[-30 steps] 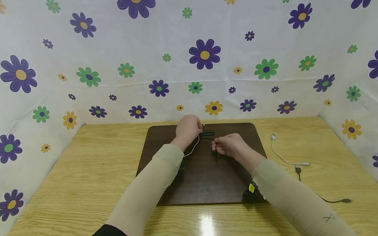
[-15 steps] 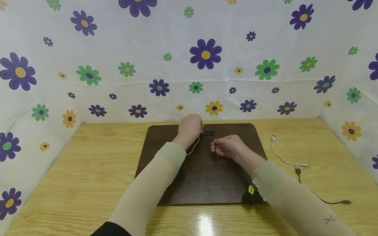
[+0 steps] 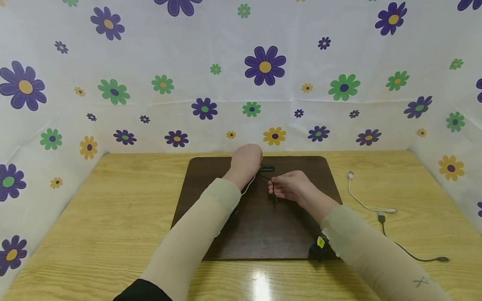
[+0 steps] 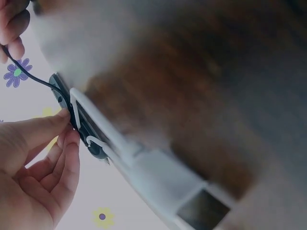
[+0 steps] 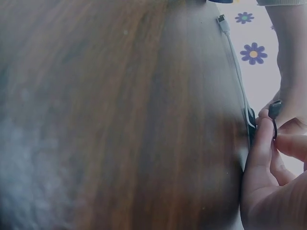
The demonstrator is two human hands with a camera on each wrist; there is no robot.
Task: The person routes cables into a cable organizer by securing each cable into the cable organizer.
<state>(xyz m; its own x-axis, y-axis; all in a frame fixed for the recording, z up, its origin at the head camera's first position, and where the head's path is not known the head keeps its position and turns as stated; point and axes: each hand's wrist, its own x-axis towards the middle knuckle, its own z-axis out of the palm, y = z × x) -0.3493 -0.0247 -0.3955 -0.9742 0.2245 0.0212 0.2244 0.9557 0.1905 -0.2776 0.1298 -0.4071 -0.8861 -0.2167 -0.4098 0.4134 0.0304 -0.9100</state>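
Observation:
At the far edge of the dark brown board (image 3: 269, 230) lies a dark slotted strip (image 3: 267, 168), which looks like a cable holder. My left hand (image 4: 38, 167) pinches the black cable (image 4: 33, 76) against this strip (image 4: 56, 84) with thumb and fingertips. A white USB cable (image 4: 96, 110) loops at the strip, its plug (image 4: 163, 179) hanging close to the camera. To the right, my right hand (image 3: 290, 185) pinches the same black cable near its end; its small black plug (image 5: 275, 109) sticks out above the fingers. In the head view the left hand (image 3: 245, 162) hides its own fingertips.
On the wooden table right of the board lie a short white cable (image 3: 366, 205) and a black USB cable (image 3: 404, 251). A black device with a yellow mark (image 3: 320, 247) sits at my right wrist. Flower-printed cloth (image 3: 213, 66) stands behind the table.
My left hand has shifted slightly right along the strip and turned a little, covering more of it. The right hand stays nearly in place, still holding the black cable.

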